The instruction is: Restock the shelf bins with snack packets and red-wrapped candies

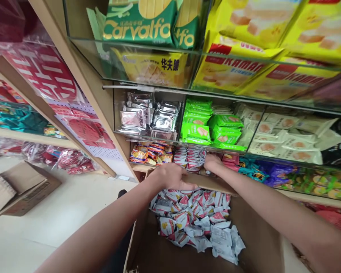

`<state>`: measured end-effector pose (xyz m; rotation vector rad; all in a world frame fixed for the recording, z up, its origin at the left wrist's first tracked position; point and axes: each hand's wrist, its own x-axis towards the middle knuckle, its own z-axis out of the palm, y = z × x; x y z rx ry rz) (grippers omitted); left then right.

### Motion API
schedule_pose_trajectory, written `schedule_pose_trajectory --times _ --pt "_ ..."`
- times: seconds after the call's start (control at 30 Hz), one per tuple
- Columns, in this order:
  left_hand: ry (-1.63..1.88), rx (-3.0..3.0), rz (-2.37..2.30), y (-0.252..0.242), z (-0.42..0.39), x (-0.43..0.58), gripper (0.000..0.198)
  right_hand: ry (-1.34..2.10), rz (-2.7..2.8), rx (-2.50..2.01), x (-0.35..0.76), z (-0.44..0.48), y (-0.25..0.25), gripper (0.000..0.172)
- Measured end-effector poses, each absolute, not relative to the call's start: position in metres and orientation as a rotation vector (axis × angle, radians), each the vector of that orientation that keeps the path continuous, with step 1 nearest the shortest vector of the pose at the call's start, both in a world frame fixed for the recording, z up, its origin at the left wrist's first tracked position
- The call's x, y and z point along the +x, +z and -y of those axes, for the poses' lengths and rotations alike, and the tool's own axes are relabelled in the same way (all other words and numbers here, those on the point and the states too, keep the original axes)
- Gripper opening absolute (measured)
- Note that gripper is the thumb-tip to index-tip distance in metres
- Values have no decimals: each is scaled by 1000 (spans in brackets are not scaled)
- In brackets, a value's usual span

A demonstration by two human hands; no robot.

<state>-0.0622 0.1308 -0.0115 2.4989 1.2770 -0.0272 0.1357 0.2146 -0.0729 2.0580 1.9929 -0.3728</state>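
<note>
A brown cardboard box (pixel 261 242) sits below me, partly filled with several small white-and-red snack packets (pixel 196 220). My left hand (pixel 173 176) is closed over the box's far flap (pixel 213 182), fingers curled round its edge. My right hand (pixel 213 163) reaches past that flap into a low shelf compartment holding the same white-and-red packets (pixel 190 157); its fingers are curled among them and partly hidden, so what they grip is unclear.
Glass shelves above hold silver packets (pixel 147 115), green packets (pixel 210 127), cream packets (pixel 287 136) and orange packets (pixel 150 153). Green and yellow biscuit boxes (pixel 230 64) fill the top. An empty cardboard box (pixel 19 187) lies on the pale floor at left.
</note>
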Motion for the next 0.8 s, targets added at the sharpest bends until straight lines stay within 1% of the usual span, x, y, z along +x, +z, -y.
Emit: schedule_pose_trajectory --times 0.2,0.33,0.6,0.8 --pt "-36 2450 -1337 -7 -128 -60 67 -342 -1988 1938 143 -222 -91 33" --pt "-42 2439 -1339 -4 -129 -58 69 -358 -2019 1817 145 -226 -90 40" --pt "-51 2442 -1338 -4 -130 -58 71 -375 -2047 1740 139 -221 -89 31" --pt "-68 2447 -1350 -4 -129 -58 68 -425 -2020 1707 142 -224 -91 33"
